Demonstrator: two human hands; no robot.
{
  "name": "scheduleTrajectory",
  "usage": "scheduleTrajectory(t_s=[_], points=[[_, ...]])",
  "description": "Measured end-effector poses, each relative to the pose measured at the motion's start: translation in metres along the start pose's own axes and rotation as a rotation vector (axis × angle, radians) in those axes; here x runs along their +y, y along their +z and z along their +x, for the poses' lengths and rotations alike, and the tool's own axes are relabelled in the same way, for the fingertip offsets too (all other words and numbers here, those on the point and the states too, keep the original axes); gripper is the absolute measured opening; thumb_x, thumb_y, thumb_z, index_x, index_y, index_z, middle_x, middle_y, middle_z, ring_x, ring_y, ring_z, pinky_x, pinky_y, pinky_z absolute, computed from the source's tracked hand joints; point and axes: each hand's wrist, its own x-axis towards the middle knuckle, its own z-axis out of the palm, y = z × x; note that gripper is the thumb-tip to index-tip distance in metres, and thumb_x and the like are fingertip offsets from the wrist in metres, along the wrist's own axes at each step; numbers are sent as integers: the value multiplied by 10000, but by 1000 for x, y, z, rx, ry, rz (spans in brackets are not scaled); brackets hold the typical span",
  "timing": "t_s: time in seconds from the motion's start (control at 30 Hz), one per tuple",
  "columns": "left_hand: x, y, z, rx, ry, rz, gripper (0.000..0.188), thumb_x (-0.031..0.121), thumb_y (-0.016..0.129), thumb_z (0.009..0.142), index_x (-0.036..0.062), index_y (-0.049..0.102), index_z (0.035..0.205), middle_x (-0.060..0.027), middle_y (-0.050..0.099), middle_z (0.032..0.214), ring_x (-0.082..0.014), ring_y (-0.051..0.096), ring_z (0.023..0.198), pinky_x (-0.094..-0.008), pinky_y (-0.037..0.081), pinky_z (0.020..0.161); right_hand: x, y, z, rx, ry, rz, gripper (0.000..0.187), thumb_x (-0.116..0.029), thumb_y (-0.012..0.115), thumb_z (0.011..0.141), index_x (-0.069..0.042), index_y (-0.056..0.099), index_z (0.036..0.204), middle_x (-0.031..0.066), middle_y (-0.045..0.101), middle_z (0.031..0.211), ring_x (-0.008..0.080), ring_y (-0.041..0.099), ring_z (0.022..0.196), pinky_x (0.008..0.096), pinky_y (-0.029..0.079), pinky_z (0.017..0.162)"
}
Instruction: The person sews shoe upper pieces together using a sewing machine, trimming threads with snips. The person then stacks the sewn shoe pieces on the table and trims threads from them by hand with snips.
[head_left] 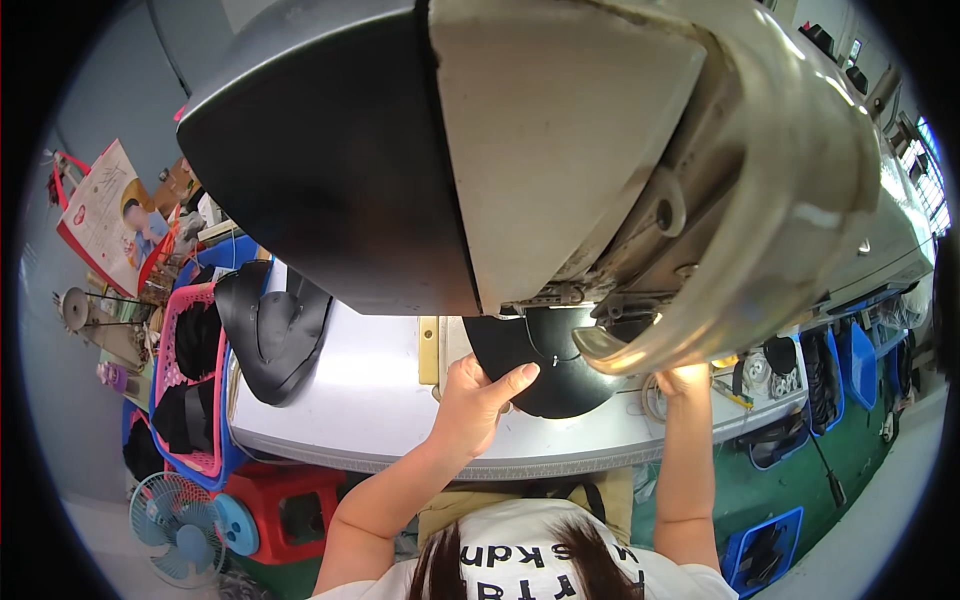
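Observation:
A smooth black piece with a rounded edge (575,391) lies on the white table under the sewing machine (570,130), whose large head hides its far part. My left hand (474,402) grips the piece's left edge, thumb lying on top and the other fingers curled in. To the right, my right hand (686,380) is beside the machine's curved guard. Its fingers are mostly hidden behind that guard, so I cannot make out what they touch.
Black shaped pieces (280,325) lie on the table's left. Beyond them stands a pink basket (215,440) with black pieces. A red stool (285,505) and blue fan (178,530) are at lower left. Small tools and spools (760,375) lie at right, near blue bins (857,365).

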Motion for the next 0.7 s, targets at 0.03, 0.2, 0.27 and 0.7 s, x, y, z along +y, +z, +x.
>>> scheduleTrajectory(t_s=[0.03, 0.2, 0.27, 0.7], points=[[0, 0, 0, 5, -3, 19, 112, 76, 597, 746, 29, 527, 821, -21, 569, 781, -72, 520, 669, -193, 414, 579, 0, 0, 0, -6, 17, 24, 207, -91, 607, 726, -65, 509, 906, 43, 538, 799, 150, 550, 691, 250, 490, 566], [5, 8, 5, 8, 52, 3, 127, 100, 605, 744, 34, 529, 821, -16, 569, 771, -54, 507, 636, -184, 391, 523, 2, -9, 4, -37, 79, 90, 211, -103, 615, 723, -70, 512, 905, 25, 533, 809, 144, 543, 705, 263, 487, 602], [7, 8, 9, 58, 56, -20, 131, 115, 610, 742, 36, 537, 818, -19, 572, 761, -54, 509, 617, -186, 389, 508, 2, -5, 4, -62, 84, 83, 194, -100, 603, 732, -76, 515, 903, 18, 531, 815, 134, 534, 719, 253, 478, 611], [8, 4, 8, 107, 65, 181, 159, 178, 630, 734, 54, 542, 781, -2, 563, 696, -45, 509, 575, -174, 397, 464, 9, 1, -6, 50, 31, 130, 207, -118, 585, 748, -71, 504, 932, 35, 535, 878, 139, 520, 799, 255, 453, 691]])
